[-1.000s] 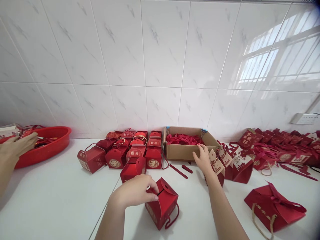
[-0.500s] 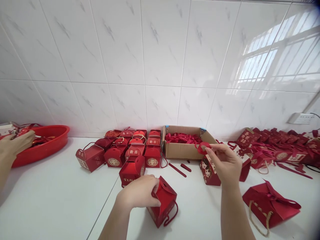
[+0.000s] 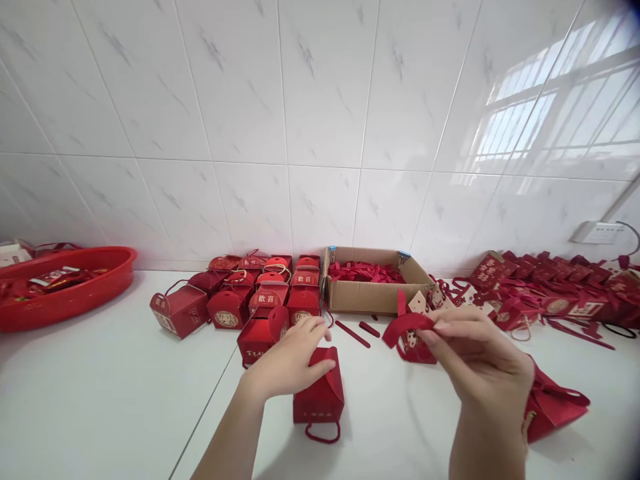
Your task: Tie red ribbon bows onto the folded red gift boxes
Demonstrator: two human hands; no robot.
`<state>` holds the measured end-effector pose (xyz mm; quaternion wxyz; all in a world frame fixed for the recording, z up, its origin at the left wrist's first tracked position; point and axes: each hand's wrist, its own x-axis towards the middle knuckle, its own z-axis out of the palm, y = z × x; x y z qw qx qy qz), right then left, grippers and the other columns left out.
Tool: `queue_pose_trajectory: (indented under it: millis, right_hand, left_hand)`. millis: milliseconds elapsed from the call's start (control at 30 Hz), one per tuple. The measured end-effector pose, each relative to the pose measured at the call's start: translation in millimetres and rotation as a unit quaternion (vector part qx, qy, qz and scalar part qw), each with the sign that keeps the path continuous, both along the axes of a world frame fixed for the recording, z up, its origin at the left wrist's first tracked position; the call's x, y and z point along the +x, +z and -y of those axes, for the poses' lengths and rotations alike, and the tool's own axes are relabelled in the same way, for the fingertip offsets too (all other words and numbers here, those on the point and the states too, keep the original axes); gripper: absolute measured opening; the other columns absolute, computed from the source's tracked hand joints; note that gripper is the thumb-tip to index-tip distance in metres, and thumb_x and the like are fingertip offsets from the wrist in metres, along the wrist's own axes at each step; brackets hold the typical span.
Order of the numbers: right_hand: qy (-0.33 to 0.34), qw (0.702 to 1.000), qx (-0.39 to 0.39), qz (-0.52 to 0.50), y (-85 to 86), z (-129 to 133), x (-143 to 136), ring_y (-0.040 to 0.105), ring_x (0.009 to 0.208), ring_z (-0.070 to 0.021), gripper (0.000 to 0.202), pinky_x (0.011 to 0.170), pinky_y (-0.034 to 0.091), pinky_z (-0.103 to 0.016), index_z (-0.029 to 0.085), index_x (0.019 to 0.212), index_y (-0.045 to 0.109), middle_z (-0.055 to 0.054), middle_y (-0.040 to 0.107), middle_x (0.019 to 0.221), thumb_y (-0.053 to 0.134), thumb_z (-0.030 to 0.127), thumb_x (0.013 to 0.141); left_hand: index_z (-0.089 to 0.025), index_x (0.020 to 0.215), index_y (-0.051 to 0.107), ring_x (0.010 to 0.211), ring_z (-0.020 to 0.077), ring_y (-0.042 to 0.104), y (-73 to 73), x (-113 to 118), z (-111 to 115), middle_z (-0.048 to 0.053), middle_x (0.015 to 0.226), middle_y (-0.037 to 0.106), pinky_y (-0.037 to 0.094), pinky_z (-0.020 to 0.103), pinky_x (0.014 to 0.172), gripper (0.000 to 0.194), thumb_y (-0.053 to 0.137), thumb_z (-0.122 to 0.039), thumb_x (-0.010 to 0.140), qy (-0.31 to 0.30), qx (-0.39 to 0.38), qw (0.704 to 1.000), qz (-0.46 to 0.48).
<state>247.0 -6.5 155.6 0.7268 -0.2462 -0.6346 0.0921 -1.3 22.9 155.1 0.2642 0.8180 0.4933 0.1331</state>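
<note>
A red ribbon is held right of centre, its long axis running roughly sideways across the frame; it is bent into an arc, one end drooping to the lower left and another part standing upright above it. A red gift box is set on the desk at lower centre. Its lettered face is turned toward the bottom edge, with a cord handle looped below that face; its long axis cannot be told, since part of it is covered by the left hand.

The left hand is brought in from the bottom edge, left of centre, slanting to the upper right; its fingers are loosely spread, and the thumb is laid over the box's top. Whether pressure is applied there cannot be told. The right hand is raised at lower right, with the ribbon pinched between thumb and forefinger.

Behind the ribbon, a printed box is partly hidden. A tied box at the lower right is partly blocked by the right hand. Ribbons are heaped in a cardboard carton just above centre-right. Closed boxes are grouped left of it, and a red basin is seen at the left edge.
</note>
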Motion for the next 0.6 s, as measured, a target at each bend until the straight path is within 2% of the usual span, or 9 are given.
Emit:
queue_pose_trajectory:
  millis: [100, 167, 200, 300, 367, 500, 600]
  right_hand:
    - [0.062, 0.997, -0.024, 0.049, -1.5, 2, -11, 0.062, 0.082, -0.0164, 0.032, 0.059, 0.055, -0.026, 0.022, 0.093, 0.067, -0.004, 0.061, 0.087, 0.062, -0.004, 0.076]
    - [0.082, 0.993, -0.041, 0.076, -2.8, 1, -18, 0.062, 0.082, -0.016, 0.033, 0.059, 0.054, -0.026, 0.024, 0.095, 0.066, -0.004, 0.061, 0.088, 0.06, -0.004, 0.078]
    - [0.086, 0.991, -0.049, 0.086, -3.5, 0, -21, 0.062, 0.082, -0.0159, 0.033, 0.059, 0.054, -0.025, 0.024, 0.096, 0.066, -0.004, 0.061, 0.088, 0.059, -0.003, 0.079]
    - [0.083, 0.989, -0.06, 0.108, -5.1, -5, -23, 0.061, 0.082, -0.0158, 0.033, 0.06, 0.053, -0.026, 0.025, 0.098, 0.065, -0.005, 0.06, 0.091, 0.058, -0.002, 0.08]
    - [0.07, 0.989, -0.066, 0.116, -5.8, -8, -20, 0.061, 0.082, -0.0157, 0.034, 0.061, 0.052, -0.027, 0.026, 0.099, 0.065, -0.005, 0.06, 0.093, 0.057, -0.001, 0.081]
    - [0.046, 0.988, -0.077, 0.128, -6.5, -11, -15, 0.061, 0.085, -0.0167, 0.034, 0.065, 0.052, -0.029, 0.027, 0.1, 0.065, -0.005, 0.059, 0.096, 0.056, 0.0, 0.082]
    - [0.049, 0.988, -0.076, 0.127, -6.7, -11, -17, 0.061, 0.085, -0.0166, 0.033, 0.064, 0.052, -0.028, 0.027, 0.099, 0.065, -0.005, 0.06, 0.096, 0.056, 0.0, 0.082]
  left_hand:
    - [-0.029, 0.123, 0.049, 0.123, 0.0227, 0.044, 10.3, 7, 12, 0.005, 0.135, 0.046, 0.04, 0.035, 0.098, 0.037, 0.045, -0.045, 0.09, -0.066, -0.049, 0.979, 0.189]
    - [-0.026, 0.123, 0.051, 0.118, 0.0211, 0.049, 14.6, 13, 19, 0.006, 0.126, 0.054, 0.039, 0.035, 0.1, 0.037, 0.04, -0.046, 0.093, -0.109, -0.088, 0.95, 0.278]
    - [-0.024, 0.116, 0.055, 0.111, 0.0205, 0.053, 16.0, 16, 22, 0.006, 0.117, 0.059, 0.041, 0.035, 0.098, 0.035, 0.04, -0.045, 0.094, -0.118, -0.104, 0.941, 0.3]
    - [-0.017, 0.085, 0.061, 0.085, 0.017, 0.059, 18.9, 21, 28, 0.004, 0.087, 0.063, 0.047, 0.031, 0.082, 0.029, 0.048, -0.042, 0.091, -0.105, -0.132, 0.934, 0.315]
    - [-0.017, 0.076, 0.058, 0.08, 0.0156, 0.058, 20.8, 20, 30, 0.003, 0.08, 0.061, 0.047, 0.029, 0.078, 0.029, 0.048, -0.039, 0.092, -0.084, -0.125, 0.934, 0.324]
    - [-0.02, 0.085, 0.055, 0.089, 0.0164, 0.057, 22.2, 15, 32, 0.003, 0.087, 0.061, 0.045, 0.031, 0.085, 0.024, 0.045, -0.04, 0.094, -0.023, -0.084, 0.934, 0.346]
    - [-0.024, 0.104, 0.057, 0.107, 0.0187, 0.054, 19.2, 16, 31, 0.004, 0.106, 0.06, 0.042, 0.033, 0.095, 0.024, 0.045, -0.043, 0.093, 0.005, -0.065, 0.938, 0.341]
